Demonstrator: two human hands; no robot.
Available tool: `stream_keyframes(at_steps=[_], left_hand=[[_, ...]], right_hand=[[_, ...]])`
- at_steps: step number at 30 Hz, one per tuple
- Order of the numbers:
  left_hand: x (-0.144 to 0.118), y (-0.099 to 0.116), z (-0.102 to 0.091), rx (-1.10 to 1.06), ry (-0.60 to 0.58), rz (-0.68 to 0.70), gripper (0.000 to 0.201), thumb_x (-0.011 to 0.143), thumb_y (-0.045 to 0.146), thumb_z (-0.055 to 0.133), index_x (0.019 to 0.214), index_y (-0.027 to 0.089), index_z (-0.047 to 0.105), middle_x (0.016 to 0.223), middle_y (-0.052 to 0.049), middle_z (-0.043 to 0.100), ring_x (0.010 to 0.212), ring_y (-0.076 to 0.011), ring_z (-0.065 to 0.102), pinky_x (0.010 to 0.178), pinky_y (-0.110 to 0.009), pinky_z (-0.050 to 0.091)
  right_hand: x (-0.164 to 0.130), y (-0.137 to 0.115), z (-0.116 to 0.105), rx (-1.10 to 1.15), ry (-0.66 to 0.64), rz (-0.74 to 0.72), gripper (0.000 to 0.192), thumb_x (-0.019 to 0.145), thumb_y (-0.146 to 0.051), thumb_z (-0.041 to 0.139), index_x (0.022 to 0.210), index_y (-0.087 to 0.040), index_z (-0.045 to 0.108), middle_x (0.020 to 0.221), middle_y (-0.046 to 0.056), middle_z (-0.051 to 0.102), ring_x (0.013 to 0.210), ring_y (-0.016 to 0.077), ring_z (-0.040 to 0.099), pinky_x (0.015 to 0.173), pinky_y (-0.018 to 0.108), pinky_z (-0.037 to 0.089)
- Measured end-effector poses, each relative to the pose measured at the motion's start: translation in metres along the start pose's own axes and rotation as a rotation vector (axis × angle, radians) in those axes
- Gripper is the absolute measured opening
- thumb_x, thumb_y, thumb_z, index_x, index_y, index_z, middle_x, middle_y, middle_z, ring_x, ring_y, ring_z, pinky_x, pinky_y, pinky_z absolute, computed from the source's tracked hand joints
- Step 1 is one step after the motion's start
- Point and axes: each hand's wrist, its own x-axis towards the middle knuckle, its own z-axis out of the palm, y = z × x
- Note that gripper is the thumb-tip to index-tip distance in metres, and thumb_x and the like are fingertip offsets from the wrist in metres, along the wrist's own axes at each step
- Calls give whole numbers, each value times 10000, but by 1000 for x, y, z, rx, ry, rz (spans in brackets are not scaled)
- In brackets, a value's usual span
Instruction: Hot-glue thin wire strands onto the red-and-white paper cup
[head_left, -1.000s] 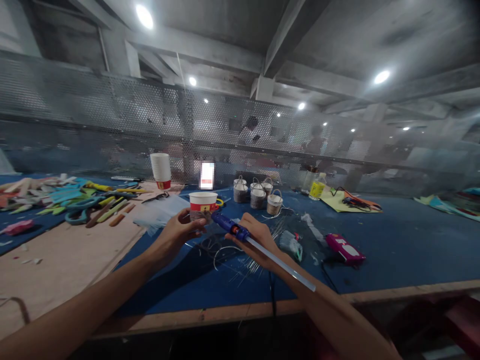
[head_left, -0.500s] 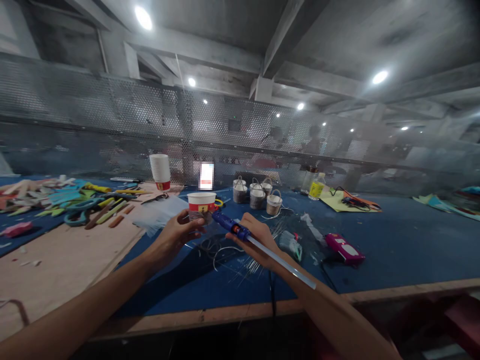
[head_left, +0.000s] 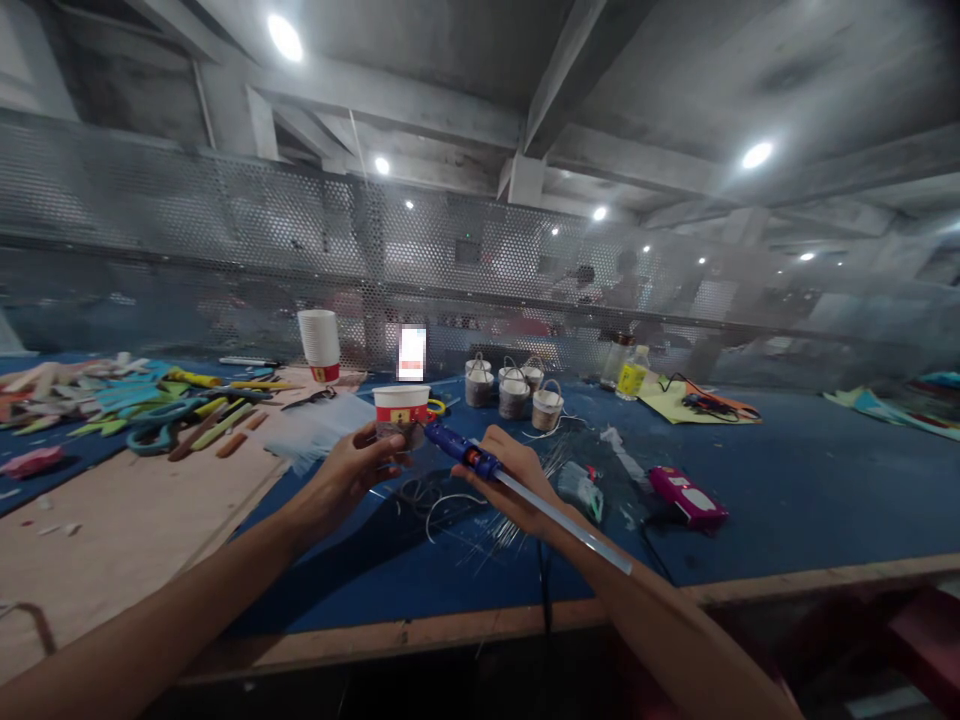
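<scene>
My left hand (head_left: 365, 462) is closed round the lower part of a paper cup (head_left: 400, 402), white at the rim with a red printed band. The cup's lower part looks grey-brown and is partly behind my fingers. In my right hand (head_left: 514, 475) is a blue hot glue gun (head_left: 457, 448), its nozzle close against the right side of the cup. A long clear glue stick (head_left: 574, 525) juts from the back of the gun toward me. Whether the nozzle touches the cup, I cannot tell. Behind the cup, yellow scissor handles (head_left: 436, 407) show in part.
Several small handled buckets (head_left: 514, 395) stand beyond my right hand. A stack of paper cups (head_left: 320, 345) is at the back left, near scissors (head_left: 157, 425) and coloured sticks. Loose cord (head_left: 431, 510), a magenta box (head_left: 688, 497) and a yellow-labelled bottle (head_left: 634, 375) lie or stand rightward.
The cup has turned slightly in my left hand, so its printed emblem sits a little further left. The glue gun stays nearly in place beside it.
</scene>
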Motion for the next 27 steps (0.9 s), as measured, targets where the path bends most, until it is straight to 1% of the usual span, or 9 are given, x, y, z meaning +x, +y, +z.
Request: stream_keyframes(at_steps=[4,10,14,18,20,24,27], left_hand=[[-1,2,2,-11,4,-8,394,760,338,890,1123,216,795,1066,-83,805,821,-184,733,714,-269,573],[-1,1,1,-23,-7,-9,345,755,343,887,1066,214,810,1010,-78,812,829,-197,743,726,-280,574],[1,-1,-1,-35,-31,-7,375,764,341,875,1107,209,801,1071,-97,814,830,-200,745,724,-283,572],[0,0,0,-42,-44,-2,371,764,344,870,1096,194,801,1092,-113,815,815,-201,740,712,-284,568],[-2,2,2,-47,-53,-6,362,780,346,860,1104,196,799,1112,-108,812,836,-197,741,731,-279,568],[-5,5,3,-64,-57,-15,328,792,335,852,1087,202,798,1111,-93,813,854,-191,741,760,-279,567],[-5,5,3,-77,-67,-9,333,788,338,844,1085,197,795,1101,-103,814,850,-205,741,766,-299,572]], right_hand=[[0,1,0,2,-1,23,304,1013,-452,620,831,-214,563,901,0,552,744,114,571,709,230,439],[0,-1,-2,38,9,11,323,1009,-444,632,804,-209,550,879,-8,536,716,106,543,689,231,414],[0,-3,-2,52,4,25,336,1007,-456,638,798,-208,547,878,-13,529,718,107,544,697,233,414],[0,-3,-2,91,17,15,354,1006,-470,639,788,-207,546,866,-17,511,703,105,532,687,235,406],[0,-3,-2,103,18,7,367,1003,-478,642,780,-205,541,864,-17,507,702,105,530,684,236,403],[0,-3,-3,115,16,14,387,1002,-501,636,774,-205,534,866,-13,508,709,109,535,693,240,412],[0,-4,-4,127,17,33,390,1001,-515,631,780,-207,543,867,-12,514,719,114,541,701,242,422]])
